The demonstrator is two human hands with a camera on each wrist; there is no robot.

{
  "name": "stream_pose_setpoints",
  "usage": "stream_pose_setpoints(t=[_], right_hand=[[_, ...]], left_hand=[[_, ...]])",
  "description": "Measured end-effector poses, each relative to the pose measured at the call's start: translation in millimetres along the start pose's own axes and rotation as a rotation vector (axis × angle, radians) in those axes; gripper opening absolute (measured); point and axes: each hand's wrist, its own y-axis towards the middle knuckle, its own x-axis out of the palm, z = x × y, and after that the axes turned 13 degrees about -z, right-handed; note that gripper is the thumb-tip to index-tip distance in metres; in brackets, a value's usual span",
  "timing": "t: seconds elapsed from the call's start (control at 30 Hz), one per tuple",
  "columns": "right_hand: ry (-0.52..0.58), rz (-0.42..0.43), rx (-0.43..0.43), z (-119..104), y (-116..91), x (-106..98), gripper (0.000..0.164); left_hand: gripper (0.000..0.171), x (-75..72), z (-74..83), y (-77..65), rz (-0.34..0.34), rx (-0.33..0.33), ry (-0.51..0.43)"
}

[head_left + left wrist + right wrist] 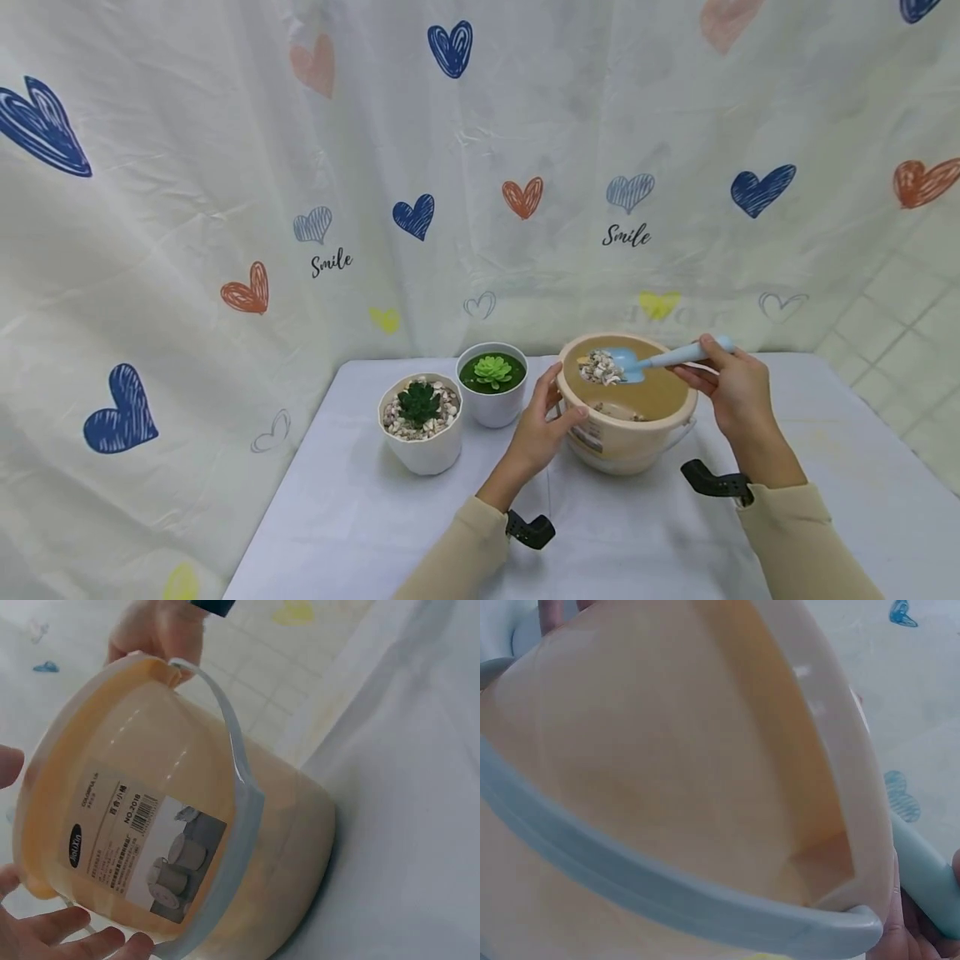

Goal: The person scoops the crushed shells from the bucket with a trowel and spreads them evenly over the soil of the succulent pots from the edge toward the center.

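A cream plastic bucket (626, 442) stands tilted toward me on the table, with some small stones (618, 412) at its bottom. My left hand (536, 425) grips its left side, thumb at the front rim and fingers along the outer wall. In my right hand (738, 387) is the handle of a light blue toy shovel (675, 356). Its scoop, heaped with pebbles (600, 367), hangs over the bucket's opening. The left wrist view shows the printed label (142, 840) and grey-blue bail handle (244, 802) hanging down the bucket's side.
Left of the bucket stands a white pot (423, 454) with a dark green succulent among pebbles. Behind it, another white pot (491, 408) holds a bright green succulent on a dark green surface. A heart-printed curtain (562, 250) hangs behind the white-covered table (337, 517).
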Motion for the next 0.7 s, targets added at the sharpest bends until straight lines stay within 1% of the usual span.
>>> stream_pose_setpoints(t=[0.13,0.27,0.33,0.4,0.47,0.6,0.7], right_hand=[[0.031,0.011,-0.011,-2.1,1.7,2.7,0.020],[0.051,0.010,-0.023,-5.4,3.3,6.1,0.022],[0.055,0.009,-0.024,-7.1,3.8,8.1,0.023],[0.061,0.010,-0.025,-8.5,4.3,10.5,0.023],[0.064,0.012,-0.027,-9.5,4.9,13.7,0.024],[0.068,0.021,-0.034,-10.7,6.3,22.8,0.021],[0.069,0.030,-0.025,-11.1,7.0,31.5,0.020]], left_hand=[[0.077,-11.0,12.2,-13.3,-0.018,-0.024,0.069],[0.080,-26.5,28.3,-31.9,-0.029,-0.026,0.121],[0.079,-35.8,35.7,-41.5,-0.028,-0.018,0.145],[0.076,-46.0,43.5,-50.7,-0.023,0.004,0.160],[0.070,-57.1,50.0,-58.9,-0.002,0.043,0.185],[0.058,-80.4,61.0,-73.0,0.073,0.130,0.231],[0.054,-97.0,65.3,-81.9,0.134,0.198,0.262]])
